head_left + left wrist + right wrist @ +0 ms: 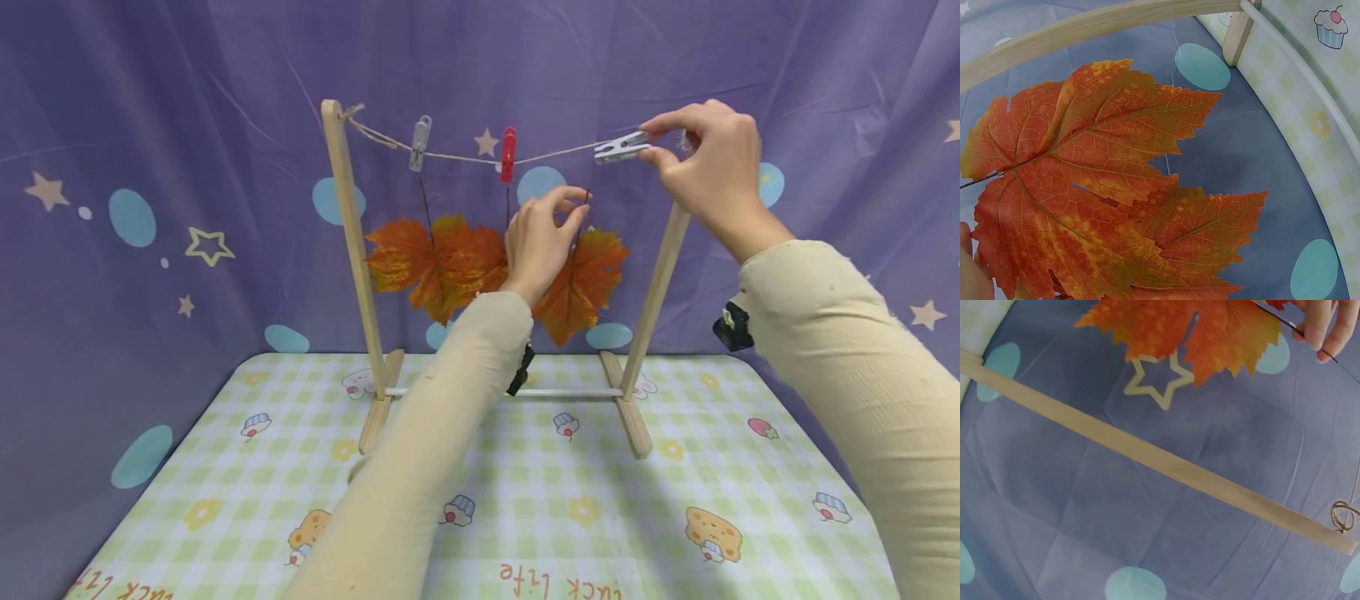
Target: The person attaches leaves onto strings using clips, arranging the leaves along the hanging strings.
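Observation:
My left hand (540, 242) pinches the thin dark stem of an orange maple leaf (581, 283) between thumb and fingertips, just below the string (457, 157). The same leaf (1166, 328) hangs from these fingers at the top of the right wrist view. My right hand (716, 167) squeezes the tail of a grey clothespin (621, 148), held sideways with its nose at the string. To the left, a grey clothespin (420, 143) and a red clothespin (508, 154) stand on the string, with leaf stems below them. Their orange leaves (405, 262) overlap, partly behind my left hand.
A wooden frame with a left post (351, 242) and right post (656, 300) carries the string. A white rod (570, 392) joins its feet on the checked tablecloth (525, 475). Behind hangs a purple curtain (247, 167) with stars and ovals.

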The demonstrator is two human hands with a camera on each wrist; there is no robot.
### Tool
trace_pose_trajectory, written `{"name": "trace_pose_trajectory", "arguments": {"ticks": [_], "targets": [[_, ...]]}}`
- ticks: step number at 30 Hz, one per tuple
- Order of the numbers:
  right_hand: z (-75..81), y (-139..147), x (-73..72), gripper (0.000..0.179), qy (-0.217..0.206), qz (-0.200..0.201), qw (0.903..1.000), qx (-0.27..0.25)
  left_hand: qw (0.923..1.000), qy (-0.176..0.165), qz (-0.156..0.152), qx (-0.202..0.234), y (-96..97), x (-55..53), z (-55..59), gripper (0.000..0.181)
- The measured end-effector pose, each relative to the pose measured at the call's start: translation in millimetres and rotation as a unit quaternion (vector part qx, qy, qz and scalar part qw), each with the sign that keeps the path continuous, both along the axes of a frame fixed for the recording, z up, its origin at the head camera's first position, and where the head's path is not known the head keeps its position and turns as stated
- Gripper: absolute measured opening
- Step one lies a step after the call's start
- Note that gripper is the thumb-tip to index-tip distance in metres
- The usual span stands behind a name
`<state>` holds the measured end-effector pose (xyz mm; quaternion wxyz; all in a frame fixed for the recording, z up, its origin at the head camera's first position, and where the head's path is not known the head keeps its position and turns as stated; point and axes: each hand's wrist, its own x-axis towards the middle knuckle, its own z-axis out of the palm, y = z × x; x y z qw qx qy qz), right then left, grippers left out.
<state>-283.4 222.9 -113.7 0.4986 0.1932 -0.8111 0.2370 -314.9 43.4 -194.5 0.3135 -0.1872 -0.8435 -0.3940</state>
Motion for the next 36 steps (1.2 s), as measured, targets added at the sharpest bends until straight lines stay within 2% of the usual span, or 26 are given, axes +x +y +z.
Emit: {"name": "trace_pose_trajectory", "arguments": {"ticks": [7, 17, 31, 36], "targets": [[17.5, -2, -3.8, 0.017, -0.027, -0.065, 0.9973, 0.020, 0.9999, -0.011, -0.003, -0.004, 1.1, 0.5, 0.2, 0.022], [32.2, -3, -8.3, 0.022, -0.081, -0.098, 0.9902, 0.057, 0.9997, -0.021, -0.007, -0.010, 2.0, 1.8, 0.0, 0.024], [36.2, -2, -5.8, 0.023, -0.155, -0.091, 0.9749, 0.131, 0.9994, -0.026, -0.012, -0.019, -0.1, 0.1, -0.4, 0.023], [36.7, -2, -3.9, 0.026, -0.166, -0.085, 0.9702, 0.155, 0.9993, -0.017, -0.012, -0.032, -0.5, -0.6, 1.1, 0.023]]}}
